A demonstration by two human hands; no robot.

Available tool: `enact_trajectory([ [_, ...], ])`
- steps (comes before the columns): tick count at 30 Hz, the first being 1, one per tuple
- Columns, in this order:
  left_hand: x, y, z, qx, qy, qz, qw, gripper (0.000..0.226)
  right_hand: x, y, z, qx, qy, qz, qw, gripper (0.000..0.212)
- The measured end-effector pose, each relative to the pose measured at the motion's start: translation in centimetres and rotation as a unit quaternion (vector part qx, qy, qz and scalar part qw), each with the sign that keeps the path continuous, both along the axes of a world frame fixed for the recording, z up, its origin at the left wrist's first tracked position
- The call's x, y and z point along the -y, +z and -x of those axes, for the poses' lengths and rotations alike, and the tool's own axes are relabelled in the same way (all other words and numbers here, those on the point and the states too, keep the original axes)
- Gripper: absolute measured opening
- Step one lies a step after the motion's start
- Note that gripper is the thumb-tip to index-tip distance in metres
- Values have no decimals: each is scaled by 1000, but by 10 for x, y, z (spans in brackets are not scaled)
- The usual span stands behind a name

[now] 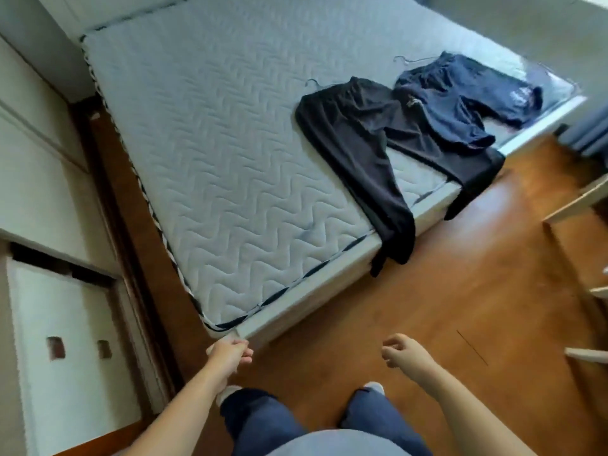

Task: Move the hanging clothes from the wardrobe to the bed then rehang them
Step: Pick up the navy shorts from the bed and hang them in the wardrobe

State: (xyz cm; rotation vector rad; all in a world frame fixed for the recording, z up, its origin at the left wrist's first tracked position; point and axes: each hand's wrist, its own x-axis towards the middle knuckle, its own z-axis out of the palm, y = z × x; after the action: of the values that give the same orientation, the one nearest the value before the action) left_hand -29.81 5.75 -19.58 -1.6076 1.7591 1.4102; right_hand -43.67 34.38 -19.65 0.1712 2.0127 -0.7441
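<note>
The bed (210, 153) carries a bare quilted mattress, and two garments lie on its right half near the edge that faces the floor (427, 291). The black trousers (358, 139) lie flat with the waist toward the middle of the mattress and a wire hanger hook (312, 82) poking out above it; their long axis runs from the waist down toward the bed's edge, and both legs spread apart and hang over it toward the floor. The blue shorts (460, 97) lie just beside them to the right, overlapping the trousers' right leg, with their own hanger hook (403, 59) at the waist end. A white wardrobe (49, 192) stands along the left. The person stands at the bed's near corner, both forearms reaching forward and low. The left hand (230, 352) hovers by that corner, fingers curled loosely together and holding nothing. The right hand (399, 350) hangs over the floor, well apart from the clothes, fingers also curled in and empty.
</note>
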Motion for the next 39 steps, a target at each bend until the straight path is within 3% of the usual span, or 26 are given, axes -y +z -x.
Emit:
enact_trajectory([
  [4, -98, 3, 77, -12, -77, -29, 997, 21, -129, 16, 29, -22, -193, -19, 981, 21],
  [8, -192, 18, 159, -62, -229, -66, 969, 22, -230, 18, 34, -25, -390, -34, 920, 20],
  [14, -257, 32, 257, -92, -302, -110, 942, 17, -282, 4, 49, 30, -583, 6, 812, 36],
  [16, -258, 26, 287, -88, -297, -111, 944, 18, -285, -4, 75, 44, -606, 16, 794, 37],
  [19, -248, 9, 342, -84, -269, -112, 953, 21, -284, -11, 138, 45, -582, 19, 812, 33],
  [26, -210, -4, 494, -78, -159, -80, 981, 22, -265, 3, 333, 16, -451, -23, 892, 16],
  [29, -193, 3, 556, -110, -152, -54, 981, 22, -252, 11, 436, -53, -369, -44, 927, 15],
  [34, -177, 10, 635, -141, -100, -3, 985, 23, -216, 25, 563, -120, -278, 7, 953, 13],
  [39, -196, 6, 704, -139, -71, -18, 988, 22, -217, 14, 651, -130, -193, 12, 972, 12],
])
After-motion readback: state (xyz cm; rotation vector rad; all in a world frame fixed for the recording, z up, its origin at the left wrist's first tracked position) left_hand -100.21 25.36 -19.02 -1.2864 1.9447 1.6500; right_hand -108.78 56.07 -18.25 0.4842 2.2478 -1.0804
